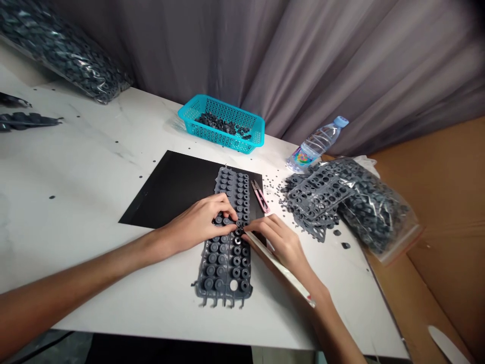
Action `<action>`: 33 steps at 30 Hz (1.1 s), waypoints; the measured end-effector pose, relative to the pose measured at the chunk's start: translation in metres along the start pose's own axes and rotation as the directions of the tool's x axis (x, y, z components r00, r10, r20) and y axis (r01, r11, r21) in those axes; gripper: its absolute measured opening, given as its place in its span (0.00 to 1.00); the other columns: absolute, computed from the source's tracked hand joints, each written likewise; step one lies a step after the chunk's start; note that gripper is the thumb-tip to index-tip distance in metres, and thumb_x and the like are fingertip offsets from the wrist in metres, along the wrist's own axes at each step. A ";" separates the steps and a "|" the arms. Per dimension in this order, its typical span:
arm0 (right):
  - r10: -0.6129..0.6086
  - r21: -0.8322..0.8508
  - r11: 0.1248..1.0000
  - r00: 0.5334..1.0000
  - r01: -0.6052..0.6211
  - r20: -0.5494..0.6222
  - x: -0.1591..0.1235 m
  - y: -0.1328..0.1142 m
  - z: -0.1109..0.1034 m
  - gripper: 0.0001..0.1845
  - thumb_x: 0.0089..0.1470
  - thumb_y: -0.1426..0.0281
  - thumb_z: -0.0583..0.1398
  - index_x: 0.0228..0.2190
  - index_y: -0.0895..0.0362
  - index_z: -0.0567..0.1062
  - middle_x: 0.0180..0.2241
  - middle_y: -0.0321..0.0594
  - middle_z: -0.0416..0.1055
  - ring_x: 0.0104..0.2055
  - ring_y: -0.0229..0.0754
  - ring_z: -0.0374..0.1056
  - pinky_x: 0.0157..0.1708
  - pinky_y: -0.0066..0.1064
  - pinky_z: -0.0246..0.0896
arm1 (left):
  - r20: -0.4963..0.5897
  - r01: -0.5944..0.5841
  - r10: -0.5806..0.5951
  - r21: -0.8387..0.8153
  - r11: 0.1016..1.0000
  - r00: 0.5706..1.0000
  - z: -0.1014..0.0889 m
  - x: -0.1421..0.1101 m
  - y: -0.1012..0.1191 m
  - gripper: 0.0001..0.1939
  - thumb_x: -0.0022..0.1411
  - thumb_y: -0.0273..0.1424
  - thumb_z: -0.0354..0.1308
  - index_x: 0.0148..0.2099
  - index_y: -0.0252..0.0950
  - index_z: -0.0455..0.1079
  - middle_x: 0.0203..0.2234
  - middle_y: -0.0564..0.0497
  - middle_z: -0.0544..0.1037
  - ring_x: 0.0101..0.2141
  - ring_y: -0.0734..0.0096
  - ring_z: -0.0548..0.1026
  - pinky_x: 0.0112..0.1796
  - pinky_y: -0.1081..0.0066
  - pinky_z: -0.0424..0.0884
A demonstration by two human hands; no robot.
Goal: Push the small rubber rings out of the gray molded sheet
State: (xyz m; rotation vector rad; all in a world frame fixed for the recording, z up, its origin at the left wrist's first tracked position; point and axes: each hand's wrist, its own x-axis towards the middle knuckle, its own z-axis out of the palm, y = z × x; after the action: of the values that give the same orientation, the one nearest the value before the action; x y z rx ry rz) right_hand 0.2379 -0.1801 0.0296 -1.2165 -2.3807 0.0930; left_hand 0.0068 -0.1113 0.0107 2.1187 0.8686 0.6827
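A grey rubber sheet [226, 263] studded with several round moulded parts lies lengthwise on a black mat [170, 189] on the white table. My left hand [202, 220] presses on the sheet's middle, fingertips on the round parts. My right hand [278, 240] grips a thin pale stick [288, 275] like a pen, its tip touching a part on the sheet's right column. One hole shows near the sheet's near end.
A teal basket [223, 124] with loose dark parts stands behind the mat. Pink snips [260, 196] lie right of the sheet. Emptied grey sheets [316, 194], scattered bits, a clear bag of parts [379, 212] and a water bottle [316, 144] are at right. Another bag [64, 50] lies far left.
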 end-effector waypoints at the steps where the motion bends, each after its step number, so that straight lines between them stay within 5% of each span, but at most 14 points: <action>1: -0.008 -0.012 1.000 1.000 0.008 0.003 0.000 0.000 -0.001 0.08 0.67 0.63 0.60 0.40 0.54 0.77 0.37 0.39 0.79 0.39 0.41 0.71 0.40 0.31 0.68 | 0.000 0.002 -0.002 0.000 1.000 1.000 0.000 0.000 0.000 0.06 0.62 0.32 0.64 0.43 0.39 0.77 0.37 0.53 0.74 0.37 0.70 0.73 0.38 0.70 0.68; 10: -0.026 -0.053 0.998 1.000 0.025 -0.016 0.002 0.000 0.001 0.09 0.67 0.63 0.59 0.40 0.54 0.77 0.36 0.38 0.79 0.38 0.39 0.71 0.39 0.29 0.66 | 0.001 -0.005 0.005 0.006 1.000 1.000 0.000 -0.001 -0.003 0.06 0.63 0.31 0.65 0.43 0.40 0.77 0.37 0.54 0.74 0.38 0.70 0.74 0.39 0.70 0.68; 18: 0.099 -0.092 0.991 0.995 -0.099 -0.002 0.001 -0.008 0.007 0.09 0.67 0.64 0.59 0.44 0.53 0.76 0.37 0.38 0.77 0.39 0.41 0.71 0.37 0.31 0.66 | 0.005 -0.004 0.004 -0.004 1.000 1.000 -0.001 0.000 0.000 0.06 0.63 0.32 0.65 0.43 0.41 0.77 0.37 0.54 0.74 0.38 0.71 0.74 0.38 0.70 0.68; 28: 0.012 -0.349 0.937 1.000 -0.006 0.015 0.000 -0.018 0.019 0.09 0.70 0.69 0.54 0.46 0.59 0.72 0.39 0.45 0.75 0.41 0.46 0.71 0.38 0.36 0.67 | 0.016 0.001 -0.001 0.007 1.000 1.000 0.000 0.001 -0.002 0.06 0.63 0.34 0.64 0.43 0.41 0.76 0.37 0.55 0.74 0.37 0.71 0.73 0.37 0.70 0.67; 33: 0.191 -0.340 0.920 0.981 -0.195 -0.046 0.000 -0.020 0.020 0.12 0.71 0.69 0.49 0.50 0.59 0.68 0.43 0.47 0.72 0.38 0.45 0.72 0.33 0.36 0.67 | 0.038 0.013 -0.015 0.038 0.999 0.999 0.000 -0.001 -0.004 0.06 0.64 0.34 0.63 0.43 0.41 0.74 0.38 0.54 0.73 0.42 0.67 0.73 0.43 0.68 0.68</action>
State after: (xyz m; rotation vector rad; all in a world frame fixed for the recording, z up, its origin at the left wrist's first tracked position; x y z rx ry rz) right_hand 0.2144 -0.1888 0.0168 -1.6055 -2.3235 -0.2802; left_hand 0.0049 -0.1097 0.0078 2.1501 0.8811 0.6208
